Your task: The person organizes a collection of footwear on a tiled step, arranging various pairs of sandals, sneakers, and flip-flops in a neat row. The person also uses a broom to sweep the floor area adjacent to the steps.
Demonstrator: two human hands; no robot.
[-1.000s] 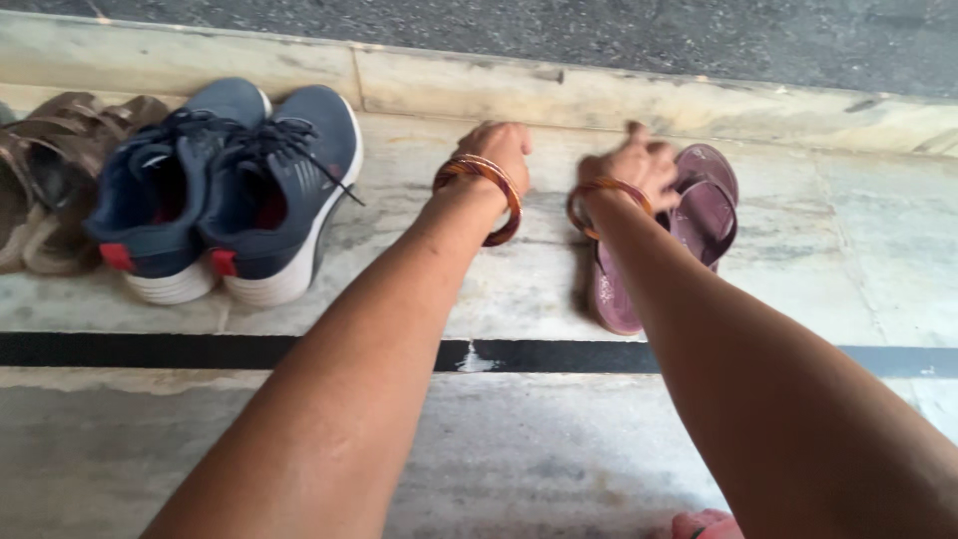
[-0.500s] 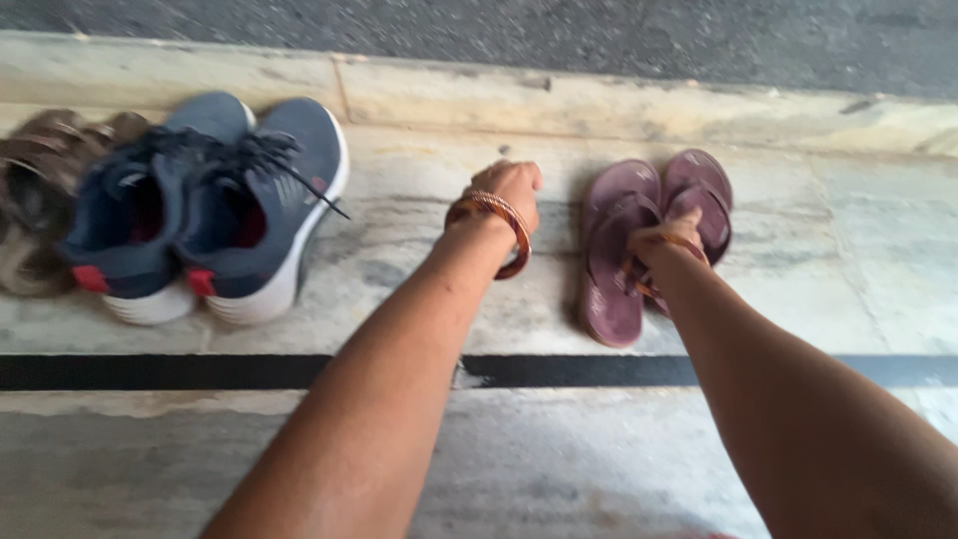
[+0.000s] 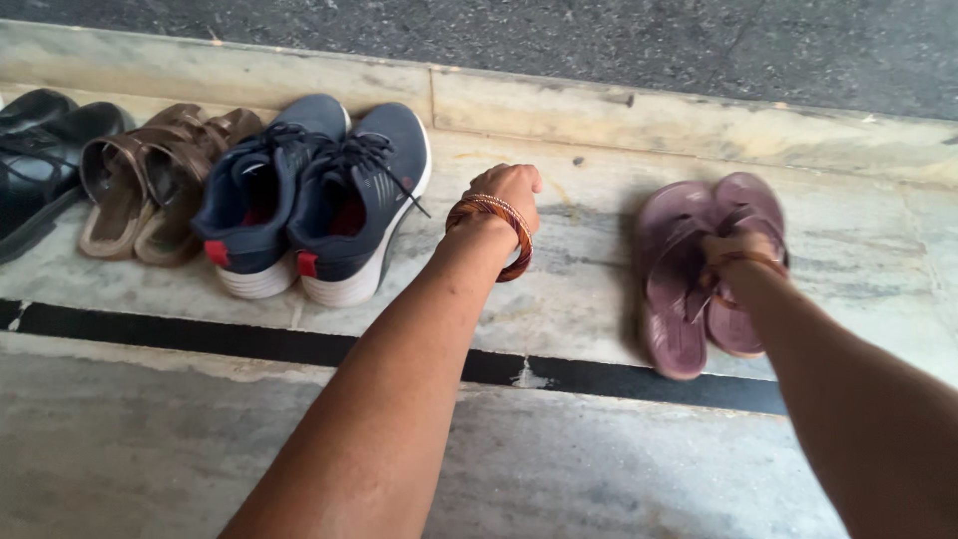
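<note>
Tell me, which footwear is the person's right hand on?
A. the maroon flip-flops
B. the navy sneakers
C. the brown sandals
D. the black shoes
A: the right hand rests on the straps of the maroon flip-flops, while the navy sneakers, brown sandals and black shoes sit untouched further left.

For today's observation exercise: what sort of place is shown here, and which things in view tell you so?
Probably a house entrance step where footwear is left: navy sneakers, brown sandals and maroon flip-flops line a marble ledge beside rough pavement.
</note>
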